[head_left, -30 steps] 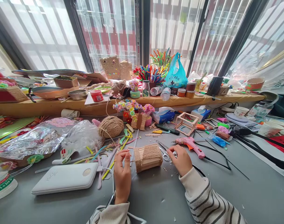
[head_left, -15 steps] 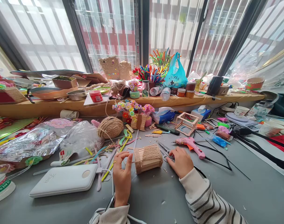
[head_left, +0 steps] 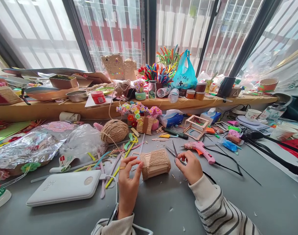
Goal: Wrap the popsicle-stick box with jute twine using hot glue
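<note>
A small craft box (head_left: 155,164) of wooden sticks wrapped in brown twine lies on the grey table (head_left: 163,209) in front of me. My left hand (head_left: 128,182) is just left of it, fingers pinched on a thin strand of twine that runs to the box. My right hand (head_left: 189,167) is right of the box and grips small metal scissors (head_left: 175,152), their blades raised and parted. A ball of twine (head_left: 114,130) sits behind, to the left.
A white power bank (head_left: 63,188) with a cable lies at the left. A pink glue gun (head_left: 200,150) with a black cord lies to the right. Plastic bags, coloured sticks, a wooden frame (head_left: 196,126) and a crowded wooden shelf (head_left: 114,109) fill the back.
My right hand has lifted the scissors off the table and the blades now point up. My left hand has kept pinching the twine beside the box. The view dipped slightly.
</note>
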Demonstrator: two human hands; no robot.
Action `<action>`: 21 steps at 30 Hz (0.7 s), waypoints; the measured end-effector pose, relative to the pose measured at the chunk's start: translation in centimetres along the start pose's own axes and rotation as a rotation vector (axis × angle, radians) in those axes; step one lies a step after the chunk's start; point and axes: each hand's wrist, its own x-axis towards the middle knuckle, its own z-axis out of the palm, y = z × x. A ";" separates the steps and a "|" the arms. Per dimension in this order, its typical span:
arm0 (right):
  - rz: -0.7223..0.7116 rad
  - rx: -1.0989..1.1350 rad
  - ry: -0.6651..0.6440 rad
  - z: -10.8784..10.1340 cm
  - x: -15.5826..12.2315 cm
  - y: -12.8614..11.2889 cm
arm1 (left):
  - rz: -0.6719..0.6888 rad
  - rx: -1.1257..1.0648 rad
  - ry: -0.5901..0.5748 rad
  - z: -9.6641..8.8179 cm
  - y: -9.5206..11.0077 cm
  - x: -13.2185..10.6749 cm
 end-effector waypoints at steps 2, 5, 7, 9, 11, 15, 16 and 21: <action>0.026 0.136 0.025 -0.4 0.1 -0.4 | 0.036 0.037 -0.042 -0.3 -0.1 -0.1; 0.113 0.330 0.031 -1.0 0.1 -1.1 | 0.075 0.062 -0.087 -0.7 -0.1 -0.3; 0.166 0.458 0.012 -1.3 0.0 -1.6 | 0.086 0.062 -0.115 -0.9 0.0 -0.4; 0.195 0.567 -0.037 -1.6 -0.1 -2.1 | 0.089 0.066 -0.143 -1.0 0.2 -0.5; 0.179 0.629 -0.119 -1.9 -0.4 -2.6 | 0.090 0.071 -0.163 -1.0 0.3 -0.5; 0.041 0.642 -0.351 -2.2 -1.2 -3.7 | 0.089 0.071 -0.167 -0.9 0.5 -0.6; 0.020 0.655 -0.413 -2.2 -1.4 -3.9 | 0.091 0.074 -0.168 -0.9 0.5 -0.6; 0.144 0.807 -0.713 -1.5 -2.8 -5.1 | 0.105 0.078 -0.189 -0.9 0.7 -0.7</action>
